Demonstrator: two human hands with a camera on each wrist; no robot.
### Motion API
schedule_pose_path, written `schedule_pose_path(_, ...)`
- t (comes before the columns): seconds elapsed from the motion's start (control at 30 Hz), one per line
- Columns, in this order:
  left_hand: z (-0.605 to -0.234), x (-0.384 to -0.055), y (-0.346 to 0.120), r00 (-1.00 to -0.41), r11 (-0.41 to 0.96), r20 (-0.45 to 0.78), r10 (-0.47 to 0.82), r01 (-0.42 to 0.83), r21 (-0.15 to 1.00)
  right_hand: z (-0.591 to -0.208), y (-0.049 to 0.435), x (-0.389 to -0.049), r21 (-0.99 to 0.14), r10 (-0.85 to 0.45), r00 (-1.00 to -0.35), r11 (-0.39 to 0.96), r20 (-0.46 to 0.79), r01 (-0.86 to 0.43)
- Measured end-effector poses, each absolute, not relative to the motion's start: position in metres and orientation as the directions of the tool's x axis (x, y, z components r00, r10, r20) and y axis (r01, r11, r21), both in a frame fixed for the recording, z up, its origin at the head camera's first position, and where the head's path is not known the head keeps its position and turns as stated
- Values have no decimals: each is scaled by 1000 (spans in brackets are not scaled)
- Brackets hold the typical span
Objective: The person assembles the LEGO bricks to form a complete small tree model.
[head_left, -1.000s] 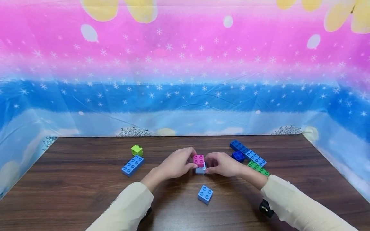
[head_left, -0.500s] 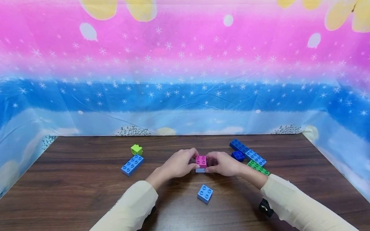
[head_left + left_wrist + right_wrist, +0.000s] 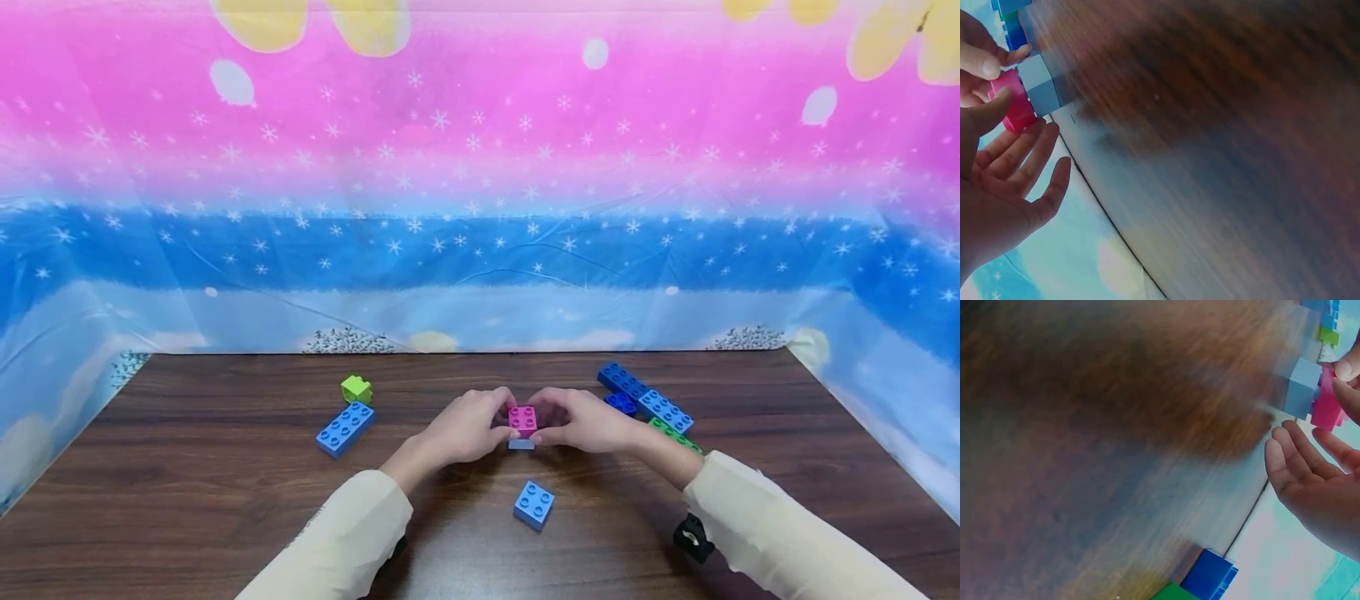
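Note:
A pink brick (image 3: 522, 421) with studs on top sits over a light-blue brick (image 3: 521, 444) on the table. In the left wrist view, studs show in a narrow gap between the pink brick and the light-blue one (image 3: 1040, 85). My left hand (image 3: 468, 427) pinches the pink brick from the left, thumb in front and fingers behind. From the other side my right hand (image 3: 588, 421) holds it between thumb and forefinger, its other fingers spread below in the right wrist view (image 3: 1310, 469). Nearer to me lies a loose blue square brick (image 3: 534, 504).
To the left lie a lime-green piece (image 3: 356, 389) and a long blue brick (image 3: 345, 429). Past my right wrist are a long dark-blue brick (image 3: 621, 380), a small dark-blue brick (image 3: 621, 404), a mid-blue brick (image 3: 666, 411) and a green brick (image 3: 675, 434). A patterned cloth (image 3: 480, 250) hangs behind the table.
The pink brick has shifted slightly right, from off-centre to lined up over the light-blue brick. My left hand moved with it; my right hand has risen slightly around its side.

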State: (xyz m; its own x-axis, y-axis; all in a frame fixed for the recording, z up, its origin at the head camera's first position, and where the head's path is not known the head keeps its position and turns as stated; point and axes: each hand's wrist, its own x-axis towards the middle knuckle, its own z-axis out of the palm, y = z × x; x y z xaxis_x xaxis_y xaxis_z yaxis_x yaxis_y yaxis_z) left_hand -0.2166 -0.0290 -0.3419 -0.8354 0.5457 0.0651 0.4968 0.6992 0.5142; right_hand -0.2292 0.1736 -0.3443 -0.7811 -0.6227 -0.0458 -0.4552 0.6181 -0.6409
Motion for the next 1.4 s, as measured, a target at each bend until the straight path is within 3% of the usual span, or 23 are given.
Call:
schedule_pose_path(0.27,-342,-217,-30,-836,698,65,544,494,518,-338,172,-227,-620,-628,-778,604,17,-501)
schedule_pose_path(0.9,-345,-216,-32,-839,634,69,539,459,623,-336,169,-224,-623,-626,-780,608,6,-493)
schedule_pose_path(1.4,-345,-214,-31,-846,635,62,530,444,633,-342,170,-226,-629,-635,-772,599,3,-495)
